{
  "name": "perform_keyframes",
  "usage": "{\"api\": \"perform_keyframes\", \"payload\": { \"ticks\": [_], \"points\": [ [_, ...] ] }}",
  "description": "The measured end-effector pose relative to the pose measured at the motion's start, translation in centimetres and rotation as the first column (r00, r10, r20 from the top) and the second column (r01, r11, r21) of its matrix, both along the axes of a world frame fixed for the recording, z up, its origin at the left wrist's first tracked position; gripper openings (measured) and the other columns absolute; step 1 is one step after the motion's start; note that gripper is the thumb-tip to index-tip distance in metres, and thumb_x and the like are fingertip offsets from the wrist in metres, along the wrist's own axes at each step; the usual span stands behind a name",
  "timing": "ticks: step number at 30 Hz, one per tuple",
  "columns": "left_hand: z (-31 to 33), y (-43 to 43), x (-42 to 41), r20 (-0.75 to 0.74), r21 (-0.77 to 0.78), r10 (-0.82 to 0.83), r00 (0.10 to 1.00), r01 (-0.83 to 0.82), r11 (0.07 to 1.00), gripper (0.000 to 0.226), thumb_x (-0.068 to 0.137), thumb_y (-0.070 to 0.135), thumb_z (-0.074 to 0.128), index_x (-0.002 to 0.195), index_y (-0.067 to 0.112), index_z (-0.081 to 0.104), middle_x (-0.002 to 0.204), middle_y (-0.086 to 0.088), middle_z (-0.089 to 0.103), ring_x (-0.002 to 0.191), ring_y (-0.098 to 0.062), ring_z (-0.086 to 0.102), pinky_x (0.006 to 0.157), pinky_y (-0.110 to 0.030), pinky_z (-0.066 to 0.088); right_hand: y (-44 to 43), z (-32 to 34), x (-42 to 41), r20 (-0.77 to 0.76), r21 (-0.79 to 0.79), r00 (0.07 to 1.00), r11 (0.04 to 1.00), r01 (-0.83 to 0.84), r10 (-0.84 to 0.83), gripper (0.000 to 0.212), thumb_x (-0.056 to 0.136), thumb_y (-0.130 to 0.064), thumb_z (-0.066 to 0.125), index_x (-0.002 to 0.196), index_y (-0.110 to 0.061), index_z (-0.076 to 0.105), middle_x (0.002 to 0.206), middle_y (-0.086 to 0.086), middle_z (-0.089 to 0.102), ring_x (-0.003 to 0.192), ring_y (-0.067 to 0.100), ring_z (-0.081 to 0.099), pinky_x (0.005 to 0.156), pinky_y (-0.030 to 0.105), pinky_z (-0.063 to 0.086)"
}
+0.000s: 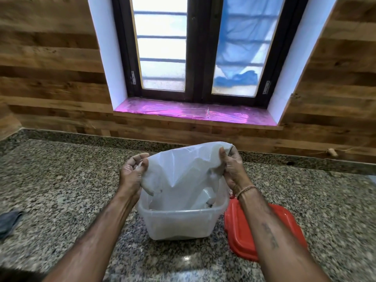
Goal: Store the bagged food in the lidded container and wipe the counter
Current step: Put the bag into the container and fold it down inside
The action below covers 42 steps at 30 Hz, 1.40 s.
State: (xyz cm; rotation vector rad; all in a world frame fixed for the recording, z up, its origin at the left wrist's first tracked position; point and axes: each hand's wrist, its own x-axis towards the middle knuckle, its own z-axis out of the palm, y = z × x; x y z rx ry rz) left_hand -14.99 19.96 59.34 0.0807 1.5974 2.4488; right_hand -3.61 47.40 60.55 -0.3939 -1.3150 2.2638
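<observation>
From the head view, both hands hold a thin white plastic bag (183, 174) by its upper edge. The left hand (132, 174) pinches one corner between thumb and curled fingers (140, 157). The right hand (232, 169) has thumb and fingers clamped on the opposite corner, where the film bunches. Below the fingers the bag hangs into a clear plastic container (183, 220), its lower part inside the walls; whether it touches the bottom I cannot tell. Just right of the right wrist, a red lid (240, 231) lies flat on the granite counter (61, 180), beside the container. Well to the left of the left hand, a dark cloth (9, 220) lies on the counter.

The bag looks soft, light and slippery. It drapes and creases, so it will likely collapse wherever it is released. Its contents are hidden, probably settled low. The bunched top corners seem the safest hold, letting the weight sink in first before the loose film is tucked under the rim.
</observation>
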Motion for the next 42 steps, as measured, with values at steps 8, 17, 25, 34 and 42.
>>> {"api": "perform_keyframes", "payload": {
  "ticks": [8,17,25,34,42],
  "points": [
    [1.4,-0.3,0.0,-0.161,-0.209,0.108,0.981,-0.141,0.968,0.008,0.091,0.003,0.073,0.088,0.011,0.073,0.081,-0.002,0.074,0.070,-0.013,0.065,0.055,-0.022,0.055,1.3,1.8,0.5,0.066,0.238,0.991,0.967,0.094,-0.113,0.021,0.071,-0.035,0.085,0.082,-0.024,0.070,0.081,0.001,0.067,0.073,0.016,0.057,0.059,0.027,0.048],
    [3.5,0.3,-1.0,-0.542,-0.705,-0.056,0.838,-0.417,0.573,0.012,0.093,0.024,0.069,0.083,0.029,0.064,0.086,0.007,0.072,0.085,-0.023,0.069,0.079,-0.045,0.057,3.6,3.3,0.9,0.098,0.574,0.982,0.815,0.076,-0.161,0.010,0.095,-0.003,0.066,0.086,-0.008,0.066,0.078,0.000,0.061,0.069,0.010,0.051,0.062,0.023,0.048],
    [8.1,10.2,3.2,-0.627,-0.770,-0.471,0.621,-0.404,0.493,0.033,0.090,0.054,0.068,0.114,0.031,0.072,0.116,0.011,0.073,0.111,-0.016,0.066,0.099,-0.040,0.037,1.9,5.9,0.6,0.071,0.603,0.992,0.796,0.044,-0.108,0.007,0.097,-0.011,0.065,0.090,-0.011,0.068,0.084,-0.004,0.065,0.081,0.014,0.052,0.067,0.030,0.047],
    [10.1,12.1,2.1,-0.583,-0.696,-0.293,0.758,-0.279,0.662,0.014,0.082,0.031,0.084,0.078,0.021,0.075,0.078,0.009,0.074,0.074,-0.009,0.065,0.069,-0.029,0.051,2.4,3.2,2.8,0.129,0.453,0.978,0.867,-0.207,0.166,0.038,0.091,-0.033,0.072,0.125,-0.016,0.067,0.104,-0.004,0.071,0.091,0.009,0.061,0.076,0.025,0.051],
    [10.9,10.3,-0.8,-0.488,-0.601,-0.250,0.836,-0.114,0.791,0.015,0.083,0.026,0.079,0.076,0.018,0.070,0.072,0.004,0.068,0.066,-0.014,0.056,0.066,-0.035,0.049,0.6,0.1,2.1,0.232,0.551,0.972,0.818,-0.166,0.041,0.007,0.089,-0.013,0.077,0.093,-0.010,0.072,0.080,-0.002,0.069,0.071,0.004,0.058,0.059,0.022,0.043]
  ]
}}
